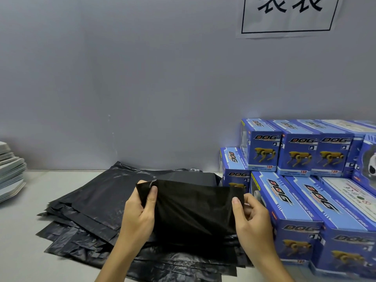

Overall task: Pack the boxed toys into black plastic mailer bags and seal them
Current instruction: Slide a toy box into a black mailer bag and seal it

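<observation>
holding a filled mailer bag (191, 212) above the bag stack (85, 212), left hand (138, 212) and right hand (252, 222) fingers pinching its top corners, probably to fold and seal.

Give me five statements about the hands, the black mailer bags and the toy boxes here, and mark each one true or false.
1. Both hands hold the same black mailer bag, the left hand at its left edge and the right hand at its right edge. True.
2. The pile of black mailer bags hangs on the wall. False: it lies flat on the table, under the held bag.
3. The blue toy boxes are stacked right of the bags. True.
4. The boxes show a red car. False: they show a yellow robot dog and the word DOG.
5. A stack of flat grey items sits at the table's left edge. True.
</observation>
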A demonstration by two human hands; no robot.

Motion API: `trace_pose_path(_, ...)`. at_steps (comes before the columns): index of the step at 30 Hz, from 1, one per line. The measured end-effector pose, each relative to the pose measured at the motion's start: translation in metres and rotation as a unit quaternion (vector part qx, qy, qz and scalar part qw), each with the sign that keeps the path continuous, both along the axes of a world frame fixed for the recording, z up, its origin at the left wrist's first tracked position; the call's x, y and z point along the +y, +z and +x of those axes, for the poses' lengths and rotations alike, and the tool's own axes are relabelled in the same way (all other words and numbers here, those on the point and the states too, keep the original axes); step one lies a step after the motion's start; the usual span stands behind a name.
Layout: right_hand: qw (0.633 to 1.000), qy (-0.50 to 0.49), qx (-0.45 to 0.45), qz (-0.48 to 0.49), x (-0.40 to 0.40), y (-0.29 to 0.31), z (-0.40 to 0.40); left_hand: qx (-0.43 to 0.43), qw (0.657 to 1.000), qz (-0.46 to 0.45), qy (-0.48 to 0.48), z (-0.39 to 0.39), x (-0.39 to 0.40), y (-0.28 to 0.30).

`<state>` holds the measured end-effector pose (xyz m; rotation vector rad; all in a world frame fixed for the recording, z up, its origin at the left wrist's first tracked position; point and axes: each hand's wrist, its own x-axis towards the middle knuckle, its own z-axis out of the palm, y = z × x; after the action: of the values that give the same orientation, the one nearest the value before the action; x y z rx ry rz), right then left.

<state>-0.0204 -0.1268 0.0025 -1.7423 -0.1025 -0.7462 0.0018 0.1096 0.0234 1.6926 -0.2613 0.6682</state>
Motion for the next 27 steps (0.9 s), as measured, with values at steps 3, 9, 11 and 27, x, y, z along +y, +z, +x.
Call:
trace_pose_path(3,0.999,-0.009,0.032,0.009,-0.001,-0.002,0.002,0.011,1.0,-0.013,0.016,0.0,-0.004,0.0)
trace_pose_path(9,0.978,-0.059,0.202,-0.013,0.0,-0.014,0.011,0.155,0.987,0.006,0.04,0.011,-0.009,-0.017)
trace_pose_path(11,0.966,-0.062,0.251,-0.03,0.003,-0.017,0.01,0.221,0.974,0.007,0.039,0.013,-0.012,-0.022)
trace_pose_path(27,0.982,-0.095,0.089,-0.138,0.014,-0.013,0.001,0.012,0.983,0.149,0.111,0.0,-0.024,-0.019)
